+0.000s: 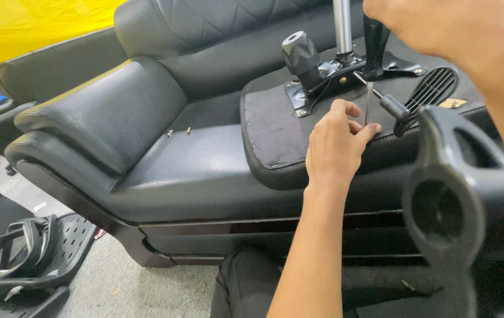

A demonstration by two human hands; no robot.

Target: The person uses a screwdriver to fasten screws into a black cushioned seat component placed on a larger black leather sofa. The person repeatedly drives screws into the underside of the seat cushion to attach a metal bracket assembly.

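Left hand [335,141] rests on the front edge of an upturned office-chair seat [275,126], fingers curled in, thumb and fingertips pinched around the thin metal shaft of a screwdriver [369,100] near its tip. Right hand [434,29] is up and to the right of the left hand, at the top of the frame, closed around the screwdriver's dark handle; the shaft runs roughly straight down from it to the left fingertips. The seat lies underside-up on the cushion of a black leather sofa [146,118], with the left hand at its near rim. Just beyond the left fingers, bolted to the seat underside, sits the black metal tilt mechanism plate [334,73], with a round black tension knob [300,54] at its left end and a chrome gas-lift cylinder [342,26] rising from it, just left of the right hand. A black lever [387,101] with a knobbed end sticks out from the mechanism, just right of the left fingertips. A black slotted plastic armrest part [434,88] lies further right of it; a large blurred black plastic piece [458,200] fills the foreground right of the left forearm. Two small screws [178,132] lie on the sofa cushion well left of the left hand. Down at the far left, on the floor, more black chair parts [22,253].
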